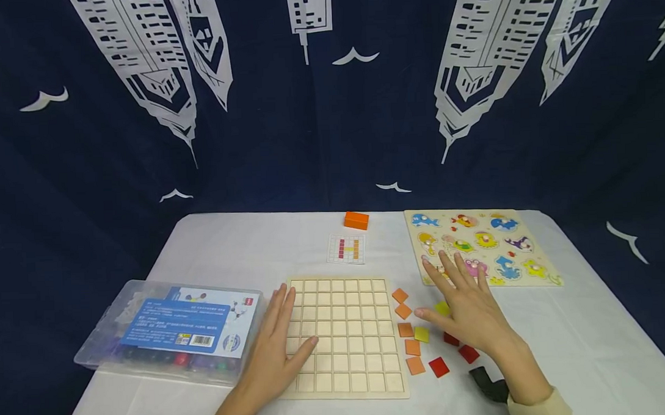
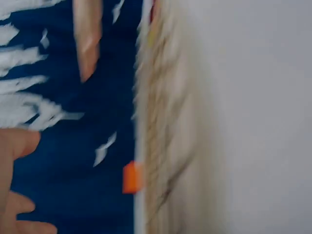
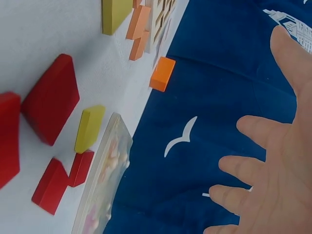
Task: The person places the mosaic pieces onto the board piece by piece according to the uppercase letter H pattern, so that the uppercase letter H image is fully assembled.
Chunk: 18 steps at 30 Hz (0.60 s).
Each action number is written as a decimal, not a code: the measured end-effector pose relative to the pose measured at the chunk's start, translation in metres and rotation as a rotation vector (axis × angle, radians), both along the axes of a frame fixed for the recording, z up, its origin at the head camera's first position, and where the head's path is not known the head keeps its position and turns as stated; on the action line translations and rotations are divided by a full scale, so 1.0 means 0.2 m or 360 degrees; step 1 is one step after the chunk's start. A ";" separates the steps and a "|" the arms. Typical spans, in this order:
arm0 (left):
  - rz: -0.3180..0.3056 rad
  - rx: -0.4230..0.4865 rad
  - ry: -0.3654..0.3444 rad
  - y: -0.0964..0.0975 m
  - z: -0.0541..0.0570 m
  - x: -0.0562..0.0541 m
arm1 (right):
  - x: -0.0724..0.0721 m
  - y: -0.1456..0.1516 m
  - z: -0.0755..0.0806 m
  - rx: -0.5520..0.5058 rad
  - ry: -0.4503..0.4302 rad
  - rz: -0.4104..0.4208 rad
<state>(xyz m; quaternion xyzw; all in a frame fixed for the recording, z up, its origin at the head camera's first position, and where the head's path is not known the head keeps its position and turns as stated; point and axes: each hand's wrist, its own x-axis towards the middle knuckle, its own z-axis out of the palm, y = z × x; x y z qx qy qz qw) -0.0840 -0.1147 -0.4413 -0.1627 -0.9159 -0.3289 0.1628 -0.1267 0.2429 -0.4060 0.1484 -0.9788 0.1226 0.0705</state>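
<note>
A pale wooden grid board (image 1: 345,341) with square cells lies at the middle front of the table in the head view. My left hand (image 1: 276,350) is over its left edge, fingers straight and thumb spread across the cells. To the board's right is a loose group of square tiles: orange tiles (image 1: 412,347), yellow tiles (image 1: 422,334) and red tiles (image 1: 439,367). Above this group my right hand (image 1: 470,309) is spread with nothing in its fingers, and it hides some tiles. The right wrist view shows a red tile (image 3: 52,100) close up.
Left of the board is a clear plastic case (image 1: 108,337) with a blue-and-white label. A card (image 1: 346,248) with a coloured square pattern lies behind the board, near an orange block (image 1: 357,220). An animal puzzle board (image 1: 538,273) sits back right. A black curved object (image 1: 484,382) is by the right wrist.
</note>
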 end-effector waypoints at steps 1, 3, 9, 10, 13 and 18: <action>-0.0020 0.0059 -0.0044 0.02 -0.03 0.02 | 0.01 0.01 0.00 -0.0009 0.0004 0.0004; -0.0022 0.0175 -0.0138 0.04 -0.08 0.04 | 0.02 0.02 0.01 -0.0033 0.0001 0.0010; 0.0101 0.0423 -0.0359 0.02 -0.18 0.04 | 0.08 0.07 0.04 -0.0102 -0.0063 0.0018; 0.0103 0.0437 -0.0386 0.02 -0.19 0.04 | 0.09 0.07 0.04 -0.0112 -0.0076 0.0016; 0.0104 0.0434 -0.0451 0.01 -0.22 0.04 | 0.12 0.09 0.03 -0.0146 -0.0086 0.0008; 0.0106 0.0315 -0.0375 0.01 -0.26 0.04 | 0.15 0.12 -0.01 -0.0201 -0.0047 0.0003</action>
